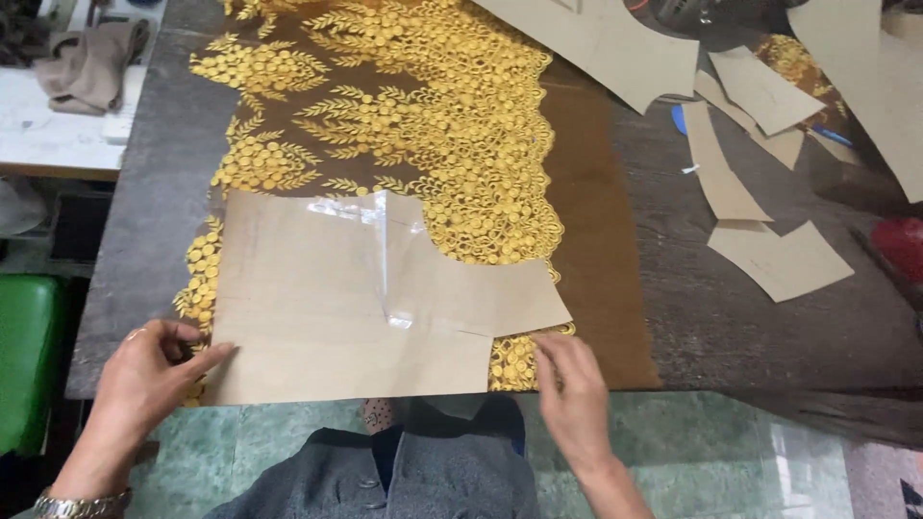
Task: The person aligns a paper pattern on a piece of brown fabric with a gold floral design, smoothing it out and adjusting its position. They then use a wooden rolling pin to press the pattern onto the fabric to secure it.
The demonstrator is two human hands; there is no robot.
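A brown paper pattern piece [327, 308], patched with clear tape, lies flat on yellow embroidered lace fabric [433, 115] near the table's front edge. My left hand [149, 370] rests on the pattern's lower left corner, fingers pressing the paper's edge; it wears a ring and a wristwatch. My right hand [572, 389] lies with its fingers apart on the lace just right of the pattern's lower right corner, at the table edge. Neither hand grips anything.
Several loose brown paper pattern pieces [769, 255] lie scattered at the right and back of the dark table [711, 317]. A red object [904, 245] sits at the far right. A green stool [24, 356] and a white bench with a beige cloth [91, 62] stand at left.
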